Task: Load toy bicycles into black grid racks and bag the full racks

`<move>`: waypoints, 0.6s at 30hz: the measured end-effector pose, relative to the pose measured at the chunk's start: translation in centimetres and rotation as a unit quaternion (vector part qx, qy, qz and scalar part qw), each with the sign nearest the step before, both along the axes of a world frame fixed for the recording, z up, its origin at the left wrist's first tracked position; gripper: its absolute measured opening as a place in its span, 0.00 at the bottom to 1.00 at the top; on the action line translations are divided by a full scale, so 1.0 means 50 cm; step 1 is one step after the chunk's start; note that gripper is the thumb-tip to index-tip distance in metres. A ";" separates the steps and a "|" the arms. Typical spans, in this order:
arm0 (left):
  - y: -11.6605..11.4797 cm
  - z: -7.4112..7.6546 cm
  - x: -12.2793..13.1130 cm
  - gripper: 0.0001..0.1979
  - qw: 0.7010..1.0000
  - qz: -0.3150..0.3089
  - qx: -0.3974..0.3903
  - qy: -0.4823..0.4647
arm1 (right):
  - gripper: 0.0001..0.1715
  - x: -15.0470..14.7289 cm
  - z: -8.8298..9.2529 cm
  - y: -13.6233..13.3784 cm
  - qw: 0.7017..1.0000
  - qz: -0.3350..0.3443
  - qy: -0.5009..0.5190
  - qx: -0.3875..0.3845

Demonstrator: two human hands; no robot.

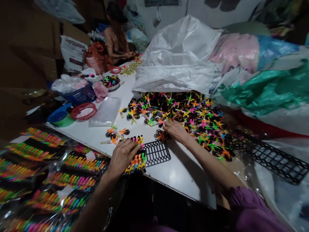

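Observation:
Small colourful toy bicycles [137, 160] stand packed in the left part of a black plastic rack [158, 153] at the table's near edge. My left hand [123, 154] lies over them, its fingers curled down and closed on the row; the fingertips are partly hidden. Just beyond the rack's bare grid, my right hand [175, 130] is closed at the front edge of a pile of toy bicycles [183, 109]. Its fingers pinch an orange toy bicycle [162, 135] with black wheels. A few loose toy bicycles [113, 132] lie left of the rack.
Filled racks in clear wrapping [77, 178] are stacked at lower left. A red basket [83, 111], a blue basket [83, 93] and clear plastic bags [105, 111] line the table's left. A white sack [178, 54] stands behind the pile; another rack [272, 156] lies right. A person [118, 42] sits behind.

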State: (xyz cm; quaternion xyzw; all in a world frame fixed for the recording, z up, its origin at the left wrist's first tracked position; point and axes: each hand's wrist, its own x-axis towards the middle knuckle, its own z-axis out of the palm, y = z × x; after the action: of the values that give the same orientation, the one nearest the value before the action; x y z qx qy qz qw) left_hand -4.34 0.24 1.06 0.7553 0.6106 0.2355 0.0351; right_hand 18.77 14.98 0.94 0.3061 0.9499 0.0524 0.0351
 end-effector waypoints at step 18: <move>-0.019 -0.005 -0.047 0.13 0.995 -0.081 0.021 -0.059 | 0.12 0.095 -0.042 -0.137 0.990 -0.098 -0.010 -0.105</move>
State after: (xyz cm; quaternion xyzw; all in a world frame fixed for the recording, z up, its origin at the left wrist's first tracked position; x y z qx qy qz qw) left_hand -6.67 -0.71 0.82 0.7879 0.5388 0.2887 0.0740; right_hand 23.52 8.11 -1.17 0.3922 0.9150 -0.0482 0.0820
